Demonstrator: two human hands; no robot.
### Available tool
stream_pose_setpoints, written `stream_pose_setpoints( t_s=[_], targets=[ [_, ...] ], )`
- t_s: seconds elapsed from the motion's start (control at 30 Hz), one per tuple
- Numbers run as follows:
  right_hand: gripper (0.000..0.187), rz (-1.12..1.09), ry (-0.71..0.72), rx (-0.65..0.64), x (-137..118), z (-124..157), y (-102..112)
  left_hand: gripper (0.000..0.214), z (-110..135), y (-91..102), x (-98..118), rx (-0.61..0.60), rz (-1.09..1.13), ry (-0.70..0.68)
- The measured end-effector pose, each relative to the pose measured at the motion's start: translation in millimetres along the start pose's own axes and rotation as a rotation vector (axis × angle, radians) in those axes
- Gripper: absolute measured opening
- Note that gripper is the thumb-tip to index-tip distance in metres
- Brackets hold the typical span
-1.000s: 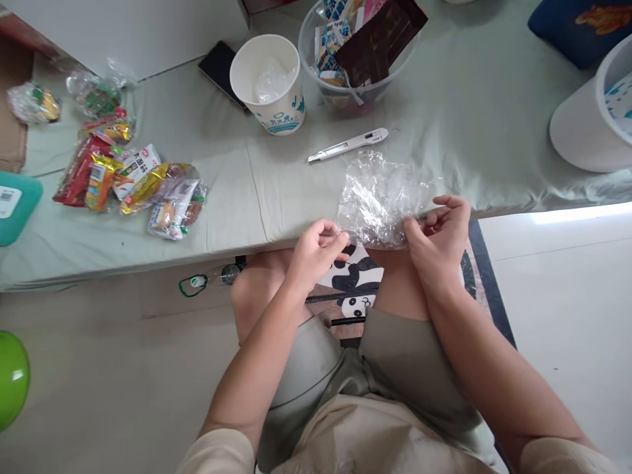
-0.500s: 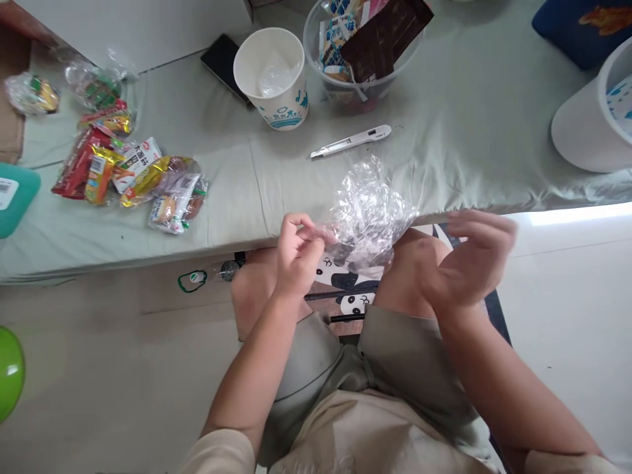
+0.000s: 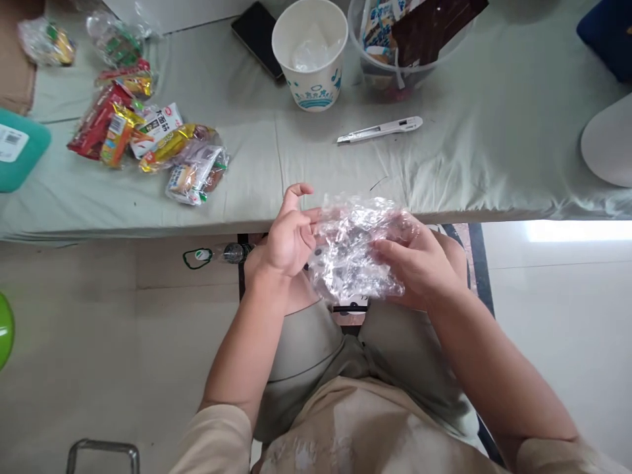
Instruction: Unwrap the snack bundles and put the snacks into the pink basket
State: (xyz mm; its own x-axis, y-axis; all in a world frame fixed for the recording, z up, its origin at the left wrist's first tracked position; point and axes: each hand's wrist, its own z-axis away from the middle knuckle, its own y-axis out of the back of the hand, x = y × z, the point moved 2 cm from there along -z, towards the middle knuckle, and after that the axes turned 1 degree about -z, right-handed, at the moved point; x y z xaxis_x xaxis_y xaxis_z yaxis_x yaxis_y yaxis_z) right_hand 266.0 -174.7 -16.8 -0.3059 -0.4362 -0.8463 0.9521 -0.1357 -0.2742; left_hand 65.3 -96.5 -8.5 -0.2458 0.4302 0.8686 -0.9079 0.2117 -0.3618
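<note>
A crumpled clear plastic bag [image 3: 353,253] is held above my knees, just in front of the table edge. My right hand [image 3: 417,260] grips its right side, thumb on top and fingers partly hidden beneath the film. At the left side, my left hand [image 3: 289,240] pinches the film with curled fingers, its index finger raised and bent; some fingertips are behind the plastic. Beyond the hands, a white utility knife [image 3: 380,130] lies on the cloth. Behind it stands a paper cup [image 3: 316,89] with clear plastic inside.
A clear tub [image 3: 390,76] holds wrapped snacks and a brown wrapper. Several packaged snacks [image 3: 116,135] lie at left, near a teal container [image 3: 22,155]. A black phone [image 3: 257,39] rests beside the cup. At right is a white bin [image 3: 612,145]. A bottle [image 3: 232,253] lies below the table edge.
My right hand has come in from the right and taken hold of the bag. The bag is more spread between both hands. The view has shifted, so table items appear higher and farther right.
</note>
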Motion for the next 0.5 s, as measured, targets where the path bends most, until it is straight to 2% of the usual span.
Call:
stream_pose_setpoints(
  t_s=[0.07, 0.13, 0.17, 0.23, 0.3, 0.4, 0.5],
  targets=[
    [0.039, 0.005, 0.047, 0.084, 1, 1, 2, 0.057, 4, 2.0, -6, -0.047, 0.022, 0.124],
    [0.042, 0.047, 0.066, 0.113, -1, 1, 4, 0.069, 9, 2.3, -11, -0.134, -0.058, 0.233],
    [0.044, 0.069, 0.072, 0.121, -2, 1, 5, 0.069, 11, 2.7, -14, -0.151, -0.129, 0.259],
    [0.045, 0.112, 0.099, 0.151, -5, 1, 7, 0.053, 12, 4.1, -20, -0.133, -0.25, 0.275],
    [0.047, 0.152, 0.15, 0.212, -6, -1, 10, 0.036, 11, 6.3, -24, -0.07, -0.283, 0.232],
    [0.047, 0.163, 0.199, 0.317, -3, -3, 13, 0.026, 9, 9.2, -29, -0.013, -0.227, 0.108],
    [0.047, 0.075, 0.105, 0.241, 3, -4, 12, 0.02, 9, 9.5, -34, -0.017, -0.256, -0.001]
  ],
)
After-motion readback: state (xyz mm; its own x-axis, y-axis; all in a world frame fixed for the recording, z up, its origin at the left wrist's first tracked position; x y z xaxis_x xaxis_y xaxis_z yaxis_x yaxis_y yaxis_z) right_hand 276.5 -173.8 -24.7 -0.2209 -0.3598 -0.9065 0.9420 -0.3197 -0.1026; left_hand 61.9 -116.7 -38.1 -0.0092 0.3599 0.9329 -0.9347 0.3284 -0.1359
